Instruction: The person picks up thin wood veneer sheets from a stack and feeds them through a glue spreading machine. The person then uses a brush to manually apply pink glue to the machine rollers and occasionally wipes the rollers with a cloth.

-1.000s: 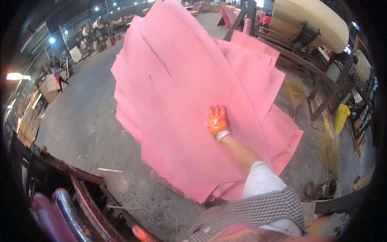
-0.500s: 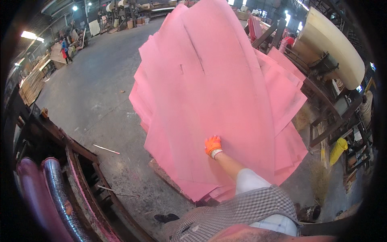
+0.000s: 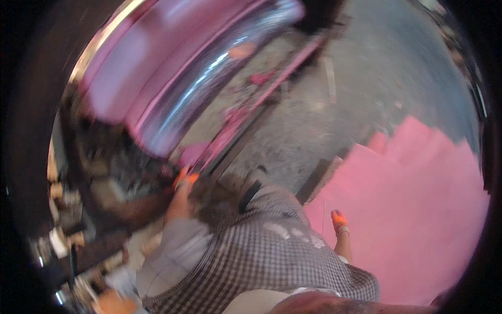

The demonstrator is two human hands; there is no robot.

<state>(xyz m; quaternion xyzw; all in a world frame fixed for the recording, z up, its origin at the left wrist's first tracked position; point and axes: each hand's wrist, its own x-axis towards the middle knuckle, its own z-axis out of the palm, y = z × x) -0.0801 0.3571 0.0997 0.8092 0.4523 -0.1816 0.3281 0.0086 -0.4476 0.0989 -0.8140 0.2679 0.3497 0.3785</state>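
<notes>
Swinging left since earlier, view blurred; right hand (image 3: 339,220) seemingly touching pink sheets (image 3: 418,220)

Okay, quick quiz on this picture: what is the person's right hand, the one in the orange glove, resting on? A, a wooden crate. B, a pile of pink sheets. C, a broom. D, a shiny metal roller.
B: the right hand in its orange glove lies flat on the pile of pink sheets at the right of the view, well apart from the shiny roller at the upper left.
</notes>
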